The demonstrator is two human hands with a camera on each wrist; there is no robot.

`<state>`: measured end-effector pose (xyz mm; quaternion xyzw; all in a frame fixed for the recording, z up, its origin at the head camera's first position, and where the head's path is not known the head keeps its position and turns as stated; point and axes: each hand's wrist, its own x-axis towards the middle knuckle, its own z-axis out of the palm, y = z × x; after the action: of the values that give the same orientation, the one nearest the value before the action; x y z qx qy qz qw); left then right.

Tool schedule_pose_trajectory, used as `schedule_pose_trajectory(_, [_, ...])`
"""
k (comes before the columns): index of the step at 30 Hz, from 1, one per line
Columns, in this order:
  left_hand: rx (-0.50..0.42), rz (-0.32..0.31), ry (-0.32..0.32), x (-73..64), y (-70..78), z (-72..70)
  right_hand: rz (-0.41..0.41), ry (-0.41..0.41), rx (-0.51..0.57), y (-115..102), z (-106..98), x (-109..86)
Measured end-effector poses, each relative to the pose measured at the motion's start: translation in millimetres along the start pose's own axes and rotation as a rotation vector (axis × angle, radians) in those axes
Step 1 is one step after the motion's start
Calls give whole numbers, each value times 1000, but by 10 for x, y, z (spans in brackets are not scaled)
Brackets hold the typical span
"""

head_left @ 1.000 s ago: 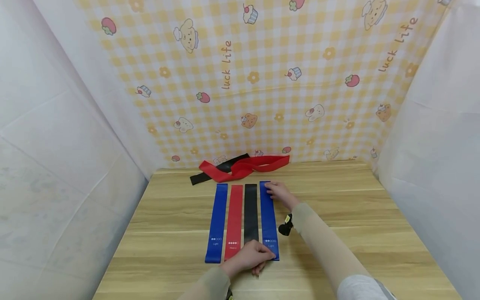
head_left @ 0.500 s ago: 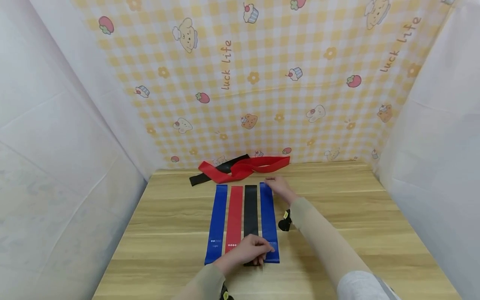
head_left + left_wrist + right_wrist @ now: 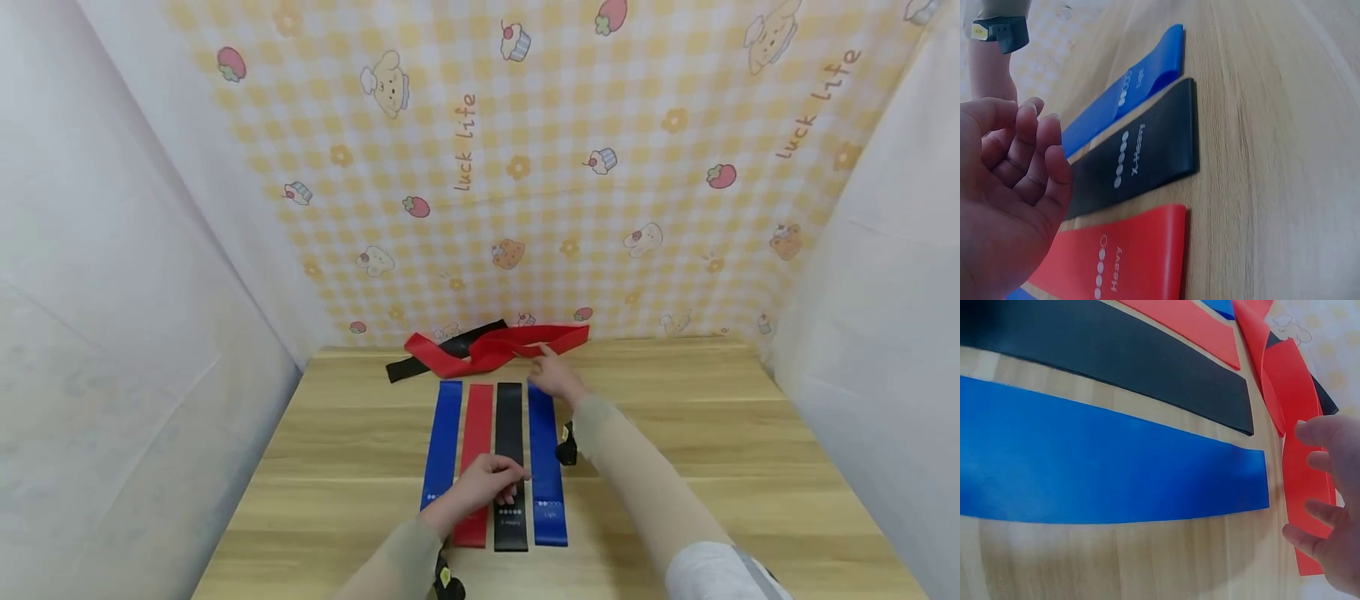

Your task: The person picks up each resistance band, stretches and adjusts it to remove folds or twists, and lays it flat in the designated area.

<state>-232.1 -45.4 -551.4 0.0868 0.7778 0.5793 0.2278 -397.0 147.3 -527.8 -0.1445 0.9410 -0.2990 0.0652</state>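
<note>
Side by side on the table lie flat resistance bands: a left blue band (image 3: 446,429), a red band (image 3: 477,417) marked Heavy, a black band (image 3: 510,417) marked X-Heavy and a right blue band (image 3: 546,475) marked Light. Over the black band hovers my left hand (image 3: 483,486), fingers loosely curled and holding nothing. Beyond the right blue band's far end, my right hand (image 3: 555,373) reaches to a loose red band (image 3: 491,354). In the right wrist view its spread fingers (image 3: 1317,512) overlap this red band, with nothing gripped.
A second black band (image 3: 408,367) lies slantwise, partly under the loose red one, near the back edge. The wooden table (image 3: 337,467) meets a checked yellow curtain (image 3: 517,208) behind and white sheets (image 3: 862,333) at the sides.
My right hand has left the far end of the right blue band and moved forward to the loose red band. The left hand has lifted off that band's near end and shifted left.
</note>
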Motion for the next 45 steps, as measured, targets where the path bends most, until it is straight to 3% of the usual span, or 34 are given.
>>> schedule_pose_trajectory(8, [-20, -13, -5, 24, 0, 20, 60, -21, -26, 26, -75, 3])
schedule_pose_trajectory(15, [-23, -9, 0, 86, -6, 68, 45, -42, -129, 66, -72, 39])
schedule_pose_trajectory(20, [-22, -12, -7, 136, -4, 66, 30, -28, -127, 86, -57, 42])
schedule_pose_trajectory(29, [-24, -25, 10, 248, 22, -39, 33, -2, 35, 137, 13, -23])
schedule_pose_trajectory(37, [-72, -41, 80, 454, 62, -165, -33, 84, 144, 148, 63, -137])
schedule_pose_trajectory(45, [-76, -9, 190, 705, 231, -311, -77, 83, 216, 57, 59, -267])
